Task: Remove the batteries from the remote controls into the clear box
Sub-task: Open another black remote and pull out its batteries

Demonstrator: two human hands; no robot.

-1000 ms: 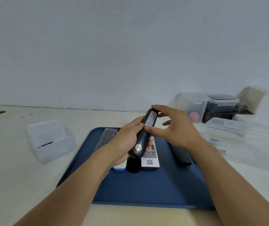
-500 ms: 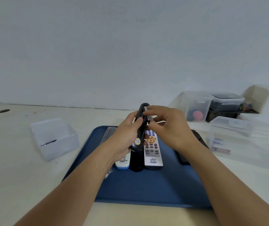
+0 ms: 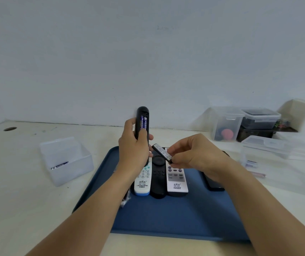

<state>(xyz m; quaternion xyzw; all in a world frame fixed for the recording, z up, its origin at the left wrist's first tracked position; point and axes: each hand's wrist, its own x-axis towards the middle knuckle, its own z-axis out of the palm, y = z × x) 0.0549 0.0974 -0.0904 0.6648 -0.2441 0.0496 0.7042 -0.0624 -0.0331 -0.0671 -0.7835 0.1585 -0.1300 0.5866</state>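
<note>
The left hand [image 3: 135, 146] is wrapped around a black remote [image 3: 142, 124] held upright above the tray [image 3: 166, 218], its open back showing two batteries [image 3: 143, 122] not yet taken out, while the right hand [image 3: 194, 154] pinches the detached cover [image 3: 161, 153] just at 4 o'clock from the remote. The clear box [image 3: 66, 159] sits on the surface [image 3: 18, 200] at 9 o'clock from the tray and already holds one battery [image 3: 60, 165]. By my reading the task is early: three more remotes [image 3: 159, 180] lie face up on the tray between the hands, and whether they have been emptied cannot be told.
</note>
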